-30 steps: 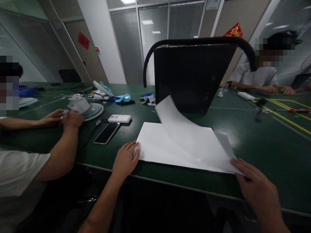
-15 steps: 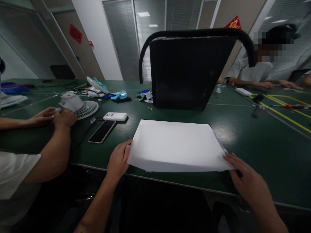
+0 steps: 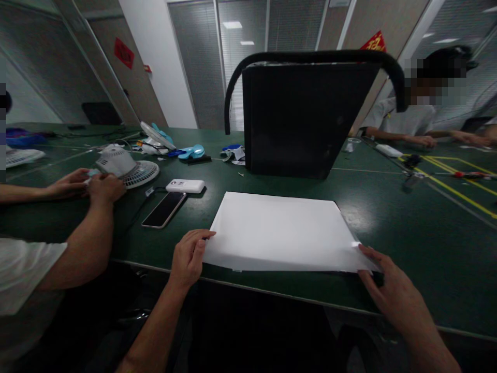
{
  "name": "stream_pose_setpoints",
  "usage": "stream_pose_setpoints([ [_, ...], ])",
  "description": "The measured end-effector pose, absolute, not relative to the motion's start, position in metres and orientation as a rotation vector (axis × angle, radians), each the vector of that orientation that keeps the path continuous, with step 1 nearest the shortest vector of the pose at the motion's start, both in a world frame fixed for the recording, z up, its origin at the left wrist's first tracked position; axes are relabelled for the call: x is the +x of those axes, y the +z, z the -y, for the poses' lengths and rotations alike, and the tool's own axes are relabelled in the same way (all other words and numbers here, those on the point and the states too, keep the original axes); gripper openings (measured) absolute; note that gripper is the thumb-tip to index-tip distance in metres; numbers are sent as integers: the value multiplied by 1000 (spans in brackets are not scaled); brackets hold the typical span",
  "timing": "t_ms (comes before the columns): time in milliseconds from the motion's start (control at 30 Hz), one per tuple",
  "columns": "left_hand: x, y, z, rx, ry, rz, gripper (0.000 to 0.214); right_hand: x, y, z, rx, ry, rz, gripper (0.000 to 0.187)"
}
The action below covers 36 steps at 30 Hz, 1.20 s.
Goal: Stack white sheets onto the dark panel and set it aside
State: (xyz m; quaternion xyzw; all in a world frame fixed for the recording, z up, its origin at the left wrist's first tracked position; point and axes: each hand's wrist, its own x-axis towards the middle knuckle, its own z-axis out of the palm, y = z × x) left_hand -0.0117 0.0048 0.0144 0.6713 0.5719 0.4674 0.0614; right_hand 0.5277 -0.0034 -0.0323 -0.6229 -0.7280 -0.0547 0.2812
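Note:
A white sheet [image 3: 275, 228] lies on the table near its front edge, with a thin dark edge showing beneath its far and right sides. Its near side bows slightly upward, and the near right corner looks glossy, like clear film. My left hand [image 3: 189, 257] is at the left side of the sheet, fingers stretched out, with a fingertip resting on its edge and the thumb apart. At the near right corner, my right hand [image 3: 392, 290] has its fingers over the edge and its thumb lower down, gripping the sheet there.
Behind the sheet stands a black box-like panel [image 3: 295, 119] with a curved black tube. To the left lie a phone [image 3: 164, 210], a white power bank [image 3: 185, 186] and a fan [image 3: 120, 166] by a co-worker's hands [image 3: 104, 187]. Another person sits at the far right of the green table [image 3: 427, 248].
My left hand's fingers have loosened at the sheet's edge and stretched over it. My right hand has shifted slightly along the near right corner. The sheet's near edge sits a little higher in view.

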Motion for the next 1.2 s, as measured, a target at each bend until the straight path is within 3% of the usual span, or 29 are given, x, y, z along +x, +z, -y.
stream_pose_setpoints([
  [367,-15,16,2,2054,1440,-1657,43,523,-28,8,-1661,-140,1878,55],
  [733,-12,13,-10,2045,1302,-1877,44,521,-27,5,-1586,-182,1957,61],
  [1200,-8,11,-14,2061,1179,-2015,41,526,-30,2,-1470,-210,2071,53],
])
